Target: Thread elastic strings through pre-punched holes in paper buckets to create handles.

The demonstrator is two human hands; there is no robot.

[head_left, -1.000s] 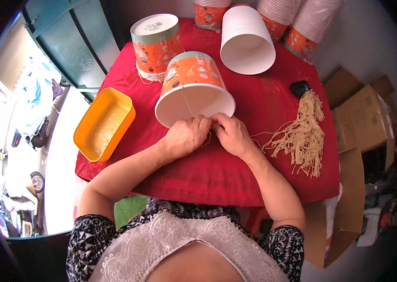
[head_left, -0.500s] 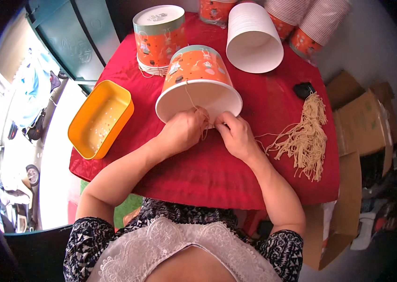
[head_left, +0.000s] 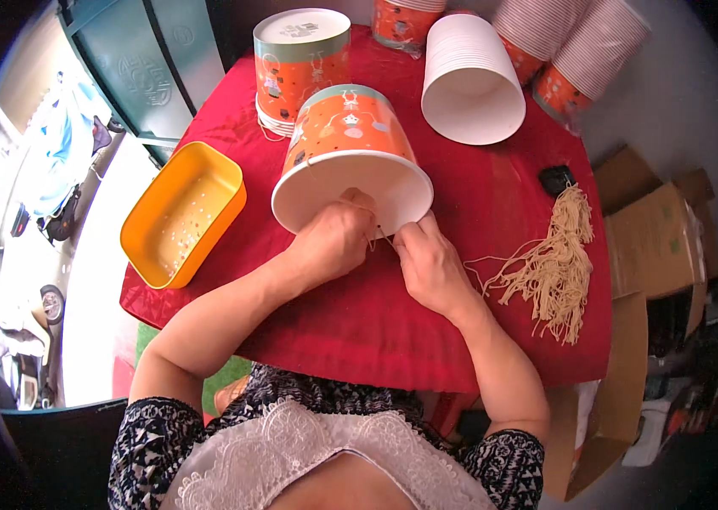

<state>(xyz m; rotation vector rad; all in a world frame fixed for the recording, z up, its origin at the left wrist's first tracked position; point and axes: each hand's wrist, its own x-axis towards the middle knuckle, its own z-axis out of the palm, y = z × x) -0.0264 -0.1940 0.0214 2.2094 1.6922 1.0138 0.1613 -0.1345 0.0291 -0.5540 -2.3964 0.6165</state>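
An orange paper bucket (head_left: 352, 127) with a green base band lies on its side, its white mouth facing me. At the lower rim my left hand (head_left: 335, 238) is closed on beige string (head_left: 372, 244), its fingertips partly inside the mouth. Just right of it, my right hand (head_left: 429, 263) pinches the same string by the rim, with a short stretch taut between the two hands. Another strand hangs over the upper rim. A bundle of beige strings (head_left: 559, 263) lies right of my right hand, one loose strand reaching toward it.
A yellow plastic tub (head_left: 225, 212) holding small white bits stands at the left on the red tablecloth (head_left: 359, 327). Behind are an upturned bucket stack (head_left: 304, 72), white nested buckets (head_left: 474, 93) and more stacks (head_left: 597, 51). Cardboard boxes (head_left: 652, 229) stand beyond the right edge.
The bucket has turned a little, its upper-rim strand shifting left. My right hand has moved slightly down and away from my left, drawing the string between them straighter. The view has shifted slightly.
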